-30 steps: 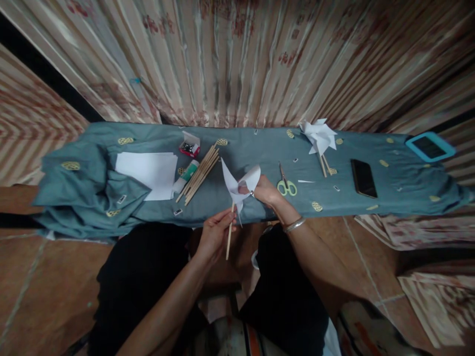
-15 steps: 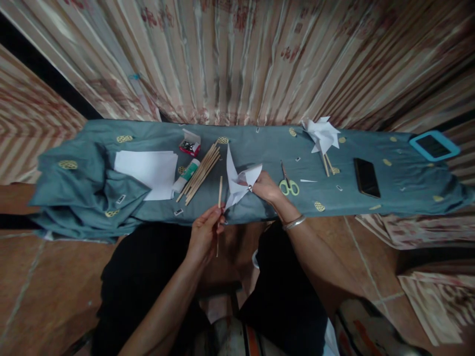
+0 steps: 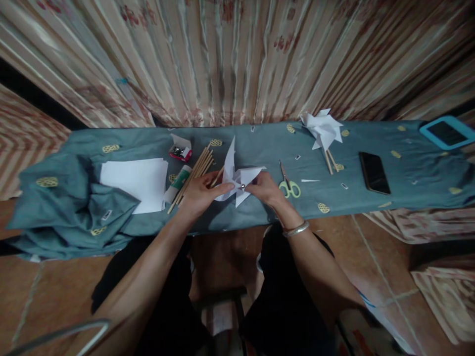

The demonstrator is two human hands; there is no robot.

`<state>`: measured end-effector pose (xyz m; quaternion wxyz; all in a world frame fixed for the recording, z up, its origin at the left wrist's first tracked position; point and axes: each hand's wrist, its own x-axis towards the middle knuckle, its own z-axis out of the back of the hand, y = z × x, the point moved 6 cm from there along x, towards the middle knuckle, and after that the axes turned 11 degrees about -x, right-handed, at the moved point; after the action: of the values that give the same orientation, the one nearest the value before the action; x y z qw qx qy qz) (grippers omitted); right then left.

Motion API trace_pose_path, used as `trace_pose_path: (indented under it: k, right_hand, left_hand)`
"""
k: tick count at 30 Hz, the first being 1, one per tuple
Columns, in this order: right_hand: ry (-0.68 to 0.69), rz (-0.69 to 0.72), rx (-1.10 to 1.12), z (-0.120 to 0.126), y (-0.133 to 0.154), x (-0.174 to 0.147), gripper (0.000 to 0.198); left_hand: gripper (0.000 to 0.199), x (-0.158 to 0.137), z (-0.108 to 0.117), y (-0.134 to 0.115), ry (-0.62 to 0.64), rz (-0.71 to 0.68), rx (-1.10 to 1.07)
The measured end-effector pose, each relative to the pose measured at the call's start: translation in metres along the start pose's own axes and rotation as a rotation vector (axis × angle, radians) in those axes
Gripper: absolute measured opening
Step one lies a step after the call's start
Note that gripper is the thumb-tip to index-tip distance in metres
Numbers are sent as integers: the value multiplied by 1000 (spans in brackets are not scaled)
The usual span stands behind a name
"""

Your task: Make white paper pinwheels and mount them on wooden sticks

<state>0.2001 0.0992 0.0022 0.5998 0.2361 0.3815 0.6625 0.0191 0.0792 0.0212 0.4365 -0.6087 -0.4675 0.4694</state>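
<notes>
A white paper pinwheel (image 3: 248, 174) with a small shiny pin head at its centre is held up between my two hands. My right hand (image 3: 265, 188) is closed on its right side, thumb near the pin. My left hand (image 3: 202, 193) is closed round a thin wooden stick (image 3: 217, 176), of which a short piece shows beside the paper. The left thumb presses on the pinwheel's left part. Whether the stick touches the back of the pinwheel is hidden. Scissors (image 3: 290, 188) with green handles lie just right of my right hand.
Left of my hands are a bundle of wooden sticks (image 3: 198, 170), a green-and-white tube (image 3: 178, 184), an open red box of pins (image 3: 181, 151) and white paper sheets (image 3: 133, 183). Rightward lie finished pinwheels (image 3: 323, 129), a phone (image 3: 374, 172) and a blue-framed tablet (image 3: 447, 132).
My left hand has moved up and right with the stick, from the cloth's front edge to the pinwheel. Its thumb now touches the paper. My right hand keeps its hold.
</notes>
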Motion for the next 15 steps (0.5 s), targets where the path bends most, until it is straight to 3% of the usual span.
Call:
trace_pose_path:
  k: [4, 8, 15]
  right_hand:
    - [36, -49, 39, 3, -2, -2, 27]
    - [81, -134, 284, 1, -4, -6, 31]
    - [197, -99, 555, 6, 0, -13, 36]
  left_hand:
    - [47, 11, -3, 10, -8, 56, -37]
    - [43, 14, -5, 19, -68, 107, -105]
    - [37, 17, -13, 17, -72, 135, -234]
